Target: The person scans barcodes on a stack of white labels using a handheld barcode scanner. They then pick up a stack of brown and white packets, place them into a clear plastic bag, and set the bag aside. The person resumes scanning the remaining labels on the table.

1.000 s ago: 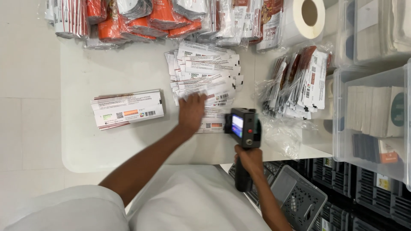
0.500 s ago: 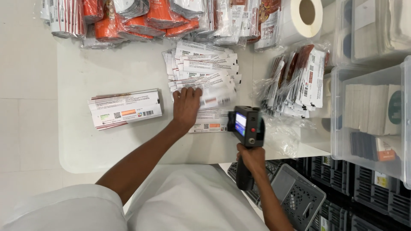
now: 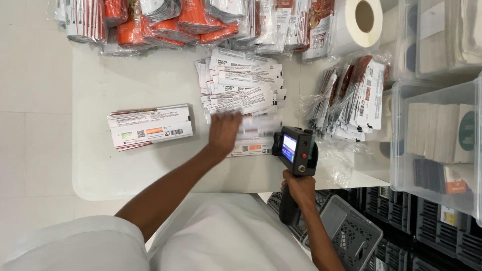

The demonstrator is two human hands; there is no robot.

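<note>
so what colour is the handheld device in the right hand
Black, with a lit bluish screen: the handheld device in the right hand, seen in the head view.

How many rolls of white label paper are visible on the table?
1. The white roll stands at the table's far edge, right of the packet piles; others may be hidden.

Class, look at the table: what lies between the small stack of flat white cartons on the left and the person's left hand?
Only bare white table, seen in the head view, separates the small stack from the left hand.
</note>
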